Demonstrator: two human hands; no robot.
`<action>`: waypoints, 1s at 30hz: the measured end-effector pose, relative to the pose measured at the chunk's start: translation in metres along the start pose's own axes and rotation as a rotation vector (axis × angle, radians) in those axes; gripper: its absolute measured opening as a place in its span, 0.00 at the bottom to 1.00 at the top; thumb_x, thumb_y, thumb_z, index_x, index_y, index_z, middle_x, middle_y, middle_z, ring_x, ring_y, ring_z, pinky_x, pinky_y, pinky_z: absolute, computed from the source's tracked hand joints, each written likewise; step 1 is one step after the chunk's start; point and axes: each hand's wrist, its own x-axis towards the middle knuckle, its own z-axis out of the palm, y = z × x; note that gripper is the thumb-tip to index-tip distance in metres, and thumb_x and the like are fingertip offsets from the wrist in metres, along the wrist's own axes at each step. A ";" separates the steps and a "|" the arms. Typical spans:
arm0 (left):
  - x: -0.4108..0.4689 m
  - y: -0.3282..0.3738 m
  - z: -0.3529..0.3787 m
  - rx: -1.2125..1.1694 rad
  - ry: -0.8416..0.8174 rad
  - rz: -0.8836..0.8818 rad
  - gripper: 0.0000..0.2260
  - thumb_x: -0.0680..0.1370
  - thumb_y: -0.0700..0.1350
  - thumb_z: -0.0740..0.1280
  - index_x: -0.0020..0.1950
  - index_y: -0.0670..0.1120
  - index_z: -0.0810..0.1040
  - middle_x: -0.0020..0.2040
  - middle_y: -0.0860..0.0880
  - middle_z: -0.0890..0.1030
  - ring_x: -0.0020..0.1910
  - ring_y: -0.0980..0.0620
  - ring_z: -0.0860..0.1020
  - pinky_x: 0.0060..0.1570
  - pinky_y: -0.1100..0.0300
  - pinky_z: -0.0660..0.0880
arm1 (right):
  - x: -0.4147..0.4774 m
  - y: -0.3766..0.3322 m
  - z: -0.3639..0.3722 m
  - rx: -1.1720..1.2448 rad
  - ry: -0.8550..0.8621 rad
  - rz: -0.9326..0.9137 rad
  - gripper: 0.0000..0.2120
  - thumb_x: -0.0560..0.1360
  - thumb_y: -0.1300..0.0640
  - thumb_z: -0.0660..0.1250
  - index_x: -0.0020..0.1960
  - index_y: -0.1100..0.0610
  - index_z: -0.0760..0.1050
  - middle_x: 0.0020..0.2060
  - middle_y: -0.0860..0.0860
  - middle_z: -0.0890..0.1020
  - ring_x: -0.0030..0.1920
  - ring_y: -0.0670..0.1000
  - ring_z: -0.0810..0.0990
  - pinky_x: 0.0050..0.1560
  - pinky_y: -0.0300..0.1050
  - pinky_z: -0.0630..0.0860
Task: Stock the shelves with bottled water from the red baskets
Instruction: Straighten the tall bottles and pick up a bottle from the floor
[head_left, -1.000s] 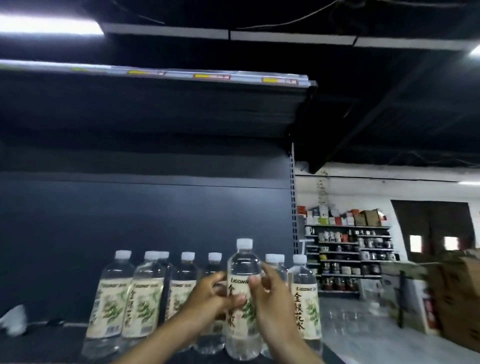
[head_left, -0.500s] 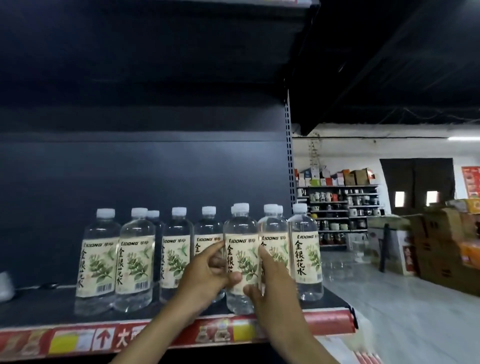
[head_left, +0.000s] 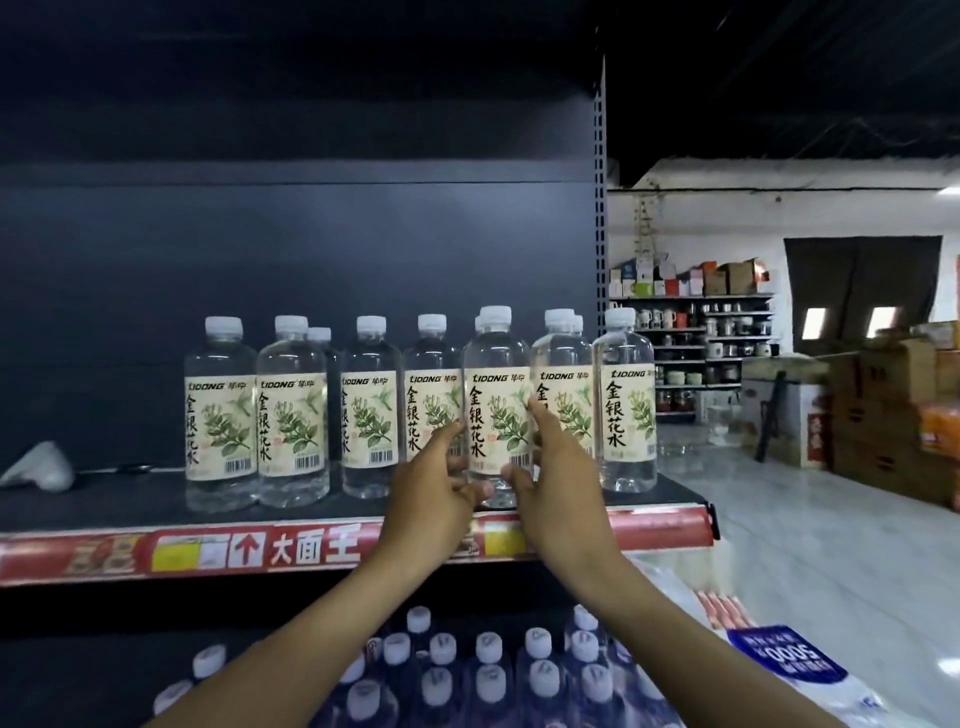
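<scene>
Dark shelf (head_left: 130, 506) of bottles (head_left: 291, 405), storeroom boxes (head_left: 883, 415) beyond

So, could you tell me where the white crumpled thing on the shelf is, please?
In the head view, the white crumpled thing lies at the shelf's far left, apart from the leftmost bottle.

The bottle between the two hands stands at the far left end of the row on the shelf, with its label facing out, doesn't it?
Not quite: the bottle between the left hand and right hand stands toward the right end of the row, with two more front bottles to its right. The head view shows this. Its label does face out.
</scene>
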 end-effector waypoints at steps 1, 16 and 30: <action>0.000 0.001 0.000 0.010 0.007 -0.008 0.33 0.74 0.39 0.74 0.75 0.55 0.65 0.57 0.51 0.80 0.48 0.57 0.82 0.40 0.68 0.74 | 0.001 0.000 0.002 -0.006 -0.003 0.010 0.35 0.78 0.63 0.67 0.78 0.48 0.56 0.62 0.52 0.76 0.53 0.45 0.72 0.54 0.35 0.68; -0.008 0.017 -0.002 0.139 0.018 -0.028 0.32 0.76 0.40 0.72 0.77 0.54 0.63 0.48 0.53 0.80 0.38 0.62 0.76 0.28 0.73 0.70 | -0.005 -0.013 0.002 -0.218 -0.035 0.055 0.32 0.79 0.60 0.64 0.78 0.52 0.54 0.65 0.54 0.74 0.57 0.55 0.79 0.54 0.51 0.78; -0.201 -0.066 -0.133 1.143 0.053 0.145 0.28 0.70 0.47 0.66 0.70 0.41 0.72 0.56 0.43 0.80 0.52 0.41 0.80 0.46 0.49 0.77 | -0.150 -0.089 0.089 -0.439 -0.246 -0.311 0.31 0.69 0.60 0.70 0.71 0.58 0.70 0.58 0.62 0.76 0.51 0.64 0.77 0.42 0.55 0.75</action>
